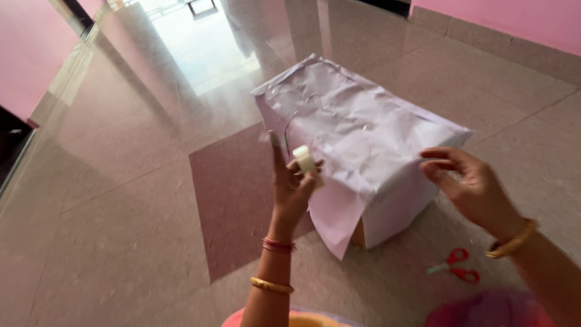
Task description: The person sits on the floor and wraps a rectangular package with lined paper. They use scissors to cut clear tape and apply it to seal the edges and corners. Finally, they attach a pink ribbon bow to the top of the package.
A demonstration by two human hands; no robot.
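Both hands [290, 181] [469, 184] hover at box [357, 133] edge; floor [121, 230] around.

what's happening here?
A person is at a box on the floor, covered in pale paper with one flap hanging loose at the near corner. The left hand holds a small tape roll. The right hand pinches at the box's near right edge, seemingly a strip of clear tape. Red scissors lie on the floor near the right wrist.
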